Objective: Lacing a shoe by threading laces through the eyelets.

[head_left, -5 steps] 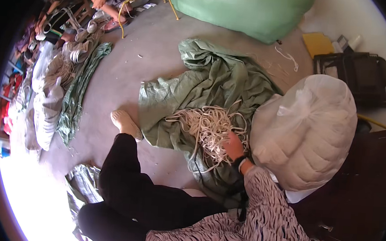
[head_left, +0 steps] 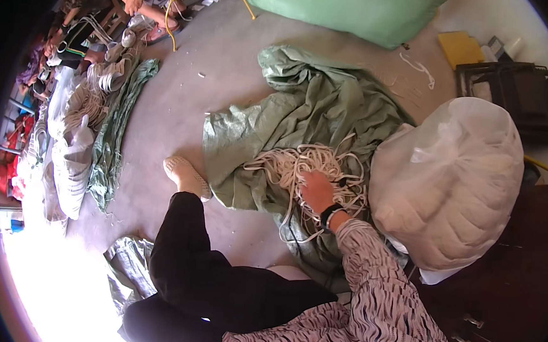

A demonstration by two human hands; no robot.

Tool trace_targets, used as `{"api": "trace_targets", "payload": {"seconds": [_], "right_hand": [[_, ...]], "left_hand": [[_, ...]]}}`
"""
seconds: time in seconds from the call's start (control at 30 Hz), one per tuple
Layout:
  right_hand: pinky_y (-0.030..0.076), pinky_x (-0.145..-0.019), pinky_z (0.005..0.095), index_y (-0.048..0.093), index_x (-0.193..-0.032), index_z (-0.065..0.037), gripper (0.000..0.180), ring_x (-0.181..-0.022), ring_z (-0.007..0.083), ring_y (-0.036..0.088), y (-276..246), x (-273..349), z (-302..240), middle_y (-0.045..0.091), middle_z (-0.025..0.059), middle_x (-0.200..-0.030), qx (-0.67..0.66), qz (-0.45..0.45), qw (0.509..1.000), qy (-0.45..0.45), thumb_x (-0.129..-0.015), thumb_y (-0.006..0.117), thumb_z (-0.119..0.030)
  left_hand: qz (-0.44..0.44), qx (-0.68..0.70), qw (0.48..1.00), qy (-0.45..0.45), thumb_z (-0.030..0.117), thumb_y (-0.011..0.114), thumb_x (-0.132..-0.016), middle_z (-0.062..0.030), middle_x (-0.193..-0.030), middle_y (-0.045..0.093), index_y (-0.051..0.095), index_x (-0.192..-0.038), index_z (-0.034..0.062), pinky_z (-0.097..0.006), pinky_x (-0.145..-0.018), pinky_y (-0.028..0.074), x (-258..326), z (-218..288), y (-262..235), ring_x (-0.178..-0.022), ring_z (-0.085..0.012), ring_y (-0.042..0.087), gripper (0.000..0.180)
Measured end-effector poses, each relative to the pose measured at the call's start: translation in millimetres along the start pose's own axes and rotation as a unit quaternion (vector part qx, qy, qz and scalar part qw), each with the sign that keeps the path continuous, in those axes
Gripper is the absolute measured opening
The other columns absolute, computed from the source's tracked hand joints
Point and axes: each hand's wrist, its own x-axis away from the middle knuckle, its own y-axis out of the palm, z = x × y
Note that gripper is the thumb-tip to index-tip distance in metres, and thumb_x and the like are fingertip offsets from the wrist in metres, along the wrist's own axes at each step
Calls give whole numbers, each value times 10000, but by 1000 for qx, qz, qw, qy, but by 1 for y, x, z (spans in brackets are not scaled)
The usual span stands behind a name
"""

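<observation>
My right hand (head_left: pixel 318 192), with a black band at its wrist, is down in a tangled heap of off-white cords (head_left: pixel 281 165). Its fingers are bent and pressed together on the cords, their tips partly hidden by the back of the hand. Under the heap lies a crumpled green woven sack (head_left: pixel 245 131), spread on the floor. Some cord loops trail off the heap's near side. Right of the hand stands a bulging, tied clear plastic bag (head_left: pixel 444 189) with pale contents. My left hand is out of sight.
A big light-green sack (head_left: pixel 349 11) stands at the far side. A dark folded chair (head_left: pixel 520 99) and a yellow object (head_left: pixel 460 49) are at right, above a dark wooden cabinet (head_left: pixel 488 281). Bundled cords (head_left: pixel 112 74) and other people sit at the left.
My right hand has shifted left and a little away from me across the cord heap. The whole view has swung slightly, moving the surroundings a little.
</observation>
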Motion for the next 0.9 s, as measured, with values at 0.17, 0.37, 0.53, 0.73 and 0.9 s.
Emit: {"api": "trace_targets", "payload": {"seconds": [0.17,0.37,0.53,0.73,0.9], "right_hand": [[383,-949,449,519,-1201,-92,627,-1134,381,442,52,-13,-25,453,212,-1211,56,-26,976,208,-688,698,-406],[437,-879,497,574,-1122,-67,598,-1149,412,406,67,15,-66,425,196,-1224,157,-286,945,27,-640,729,-383],[503,-693,443,691,-784,-83,143,-1030,358,508,107,49,-25,528,130,-1078,143,-235,961,-8,-659,635,-126],[506,-695,464,661,-835,-25,212,-796,386,625,117,102,-71,633,193,-776,-20,-433,896,-93,-659,555,-75],[512,-649,452,653,-805,-54,148,-803,358,626,111,114,-57,626,183,-827,32,-487,868,-93,-688,569,-86]], "left_hand": [[-17,76,995,-68,229,649,-827,-282,-1434,212,136,-1415,-54,-425,-1068,287,5,3,15,-1301,-367,296,830],[51,80,992,-88,349,668,-797,-258,-1123,566,299,-1357,-60,-475,-907,425,14,-14,21,-993,-368,577,786],[107,-4,993,-50,315,677,-792,-196,-1003,630,329,-1355,-19,-470,-838,456,22,-13,31,-860,-363,615,741],[105,71,989,-78,275,666,-802,-214,-1109,584,292,-1385,2,-476,-865,441,26,3,21,-947,-355,590,745],[60,25,995,-80,268,632,-822,-205,-1193,534,299,-1380,20,-458,-907,411,10,-1,36,-1035,-331,544,695]]}}
